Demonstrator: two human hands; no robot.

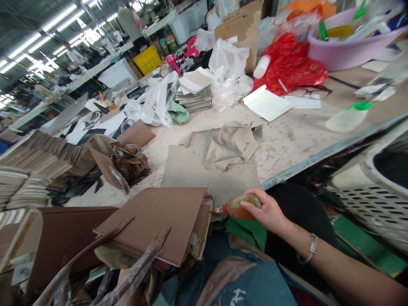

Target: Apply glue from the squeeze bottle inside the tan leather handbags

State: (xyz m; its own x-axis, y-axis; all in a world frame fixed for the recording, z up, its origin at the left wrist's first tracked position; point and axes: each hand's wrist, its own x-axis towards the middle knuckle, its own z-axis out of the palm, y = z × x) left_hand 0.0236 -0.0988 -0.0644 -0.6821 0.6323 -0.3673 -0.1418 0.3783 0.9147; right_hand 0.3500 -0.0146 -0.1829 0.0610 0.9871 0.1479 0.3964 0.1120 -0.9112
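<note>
One brown, flat-sided bag with long straps [159, 208] — tilted in front of the person, at the near side of the pale, stained table [277, 155]. One soft amber bottle with a red, crusted nozzle [239, 207], gripped by the right hand [267, 210], its tip at or just beside the bag's open side edge. Left hand [123, 277]: mostly hidden beneath bag and straps; grip could not be told. Step in hand, by appearance: applying the bottle's contents along that edge — the next move called for a steady tip and a light squeeze.
</note>
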